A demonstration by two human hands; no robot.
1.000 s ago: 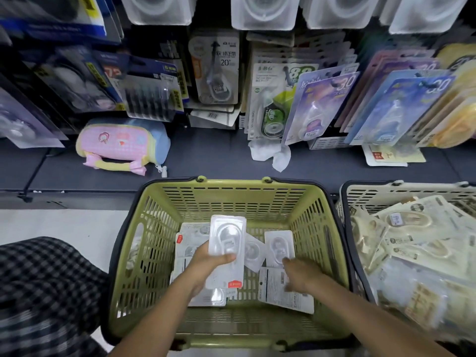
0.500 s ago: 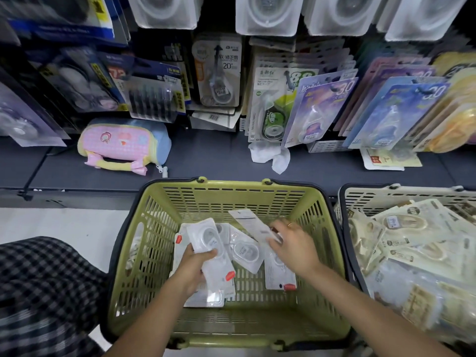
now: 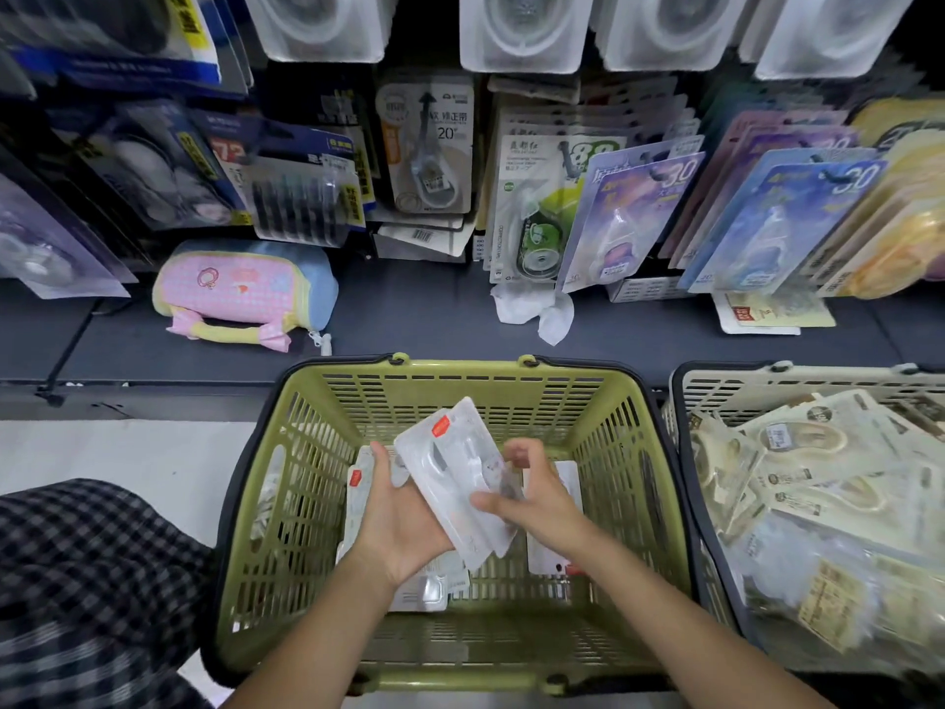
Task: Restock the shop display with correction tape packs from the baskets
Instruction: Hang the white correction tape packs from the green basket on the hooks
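Shop shelving fills the top half of the frame: hanging blister packs (image 3: pixel 629 212) of correction tape in green, purple, blue and yellow across the upper right, darker packs at upper left, frosted white packs (image 3: pixel 526 28) along the very top edge. Dark shelf (image 3: pixel 419 319) runs across the middle, with a pink-and-blue pouch (image 3: pixel 240 294) lying at centre left and a crumpled white tissue (image 3: pixel 532 312) right of centre. Green basket (image 3: pixel 307 504) sits at lower centre, touching the shelf edge; cream basket (image 3: pixel 767 396) is just beside it at the right edge, piled with beige correction tape packs (image 3: pixel 828 473). Your checked-fabric knee (image 3: pixel 87 580) shows at lower left over a pale floor.

Both your forearms reach into the green basket from the bottom of the frame. Your left hand (image 3: pixel 404 519) is grasping a fanned stack of white correction tape packs (image 3: pixel 455 468), tilted, with a red tag at the top corner, held above the basket floor. Your right hand (image 3: pixel 537 493) is closed on the right edge of that same stack, thumb on the front face. More white packs (image 3: pixel 555 550) lie flat on the basket floor under and right of your hands; one small blister (image 3: pixel 424 591) sits just below your left wrist.
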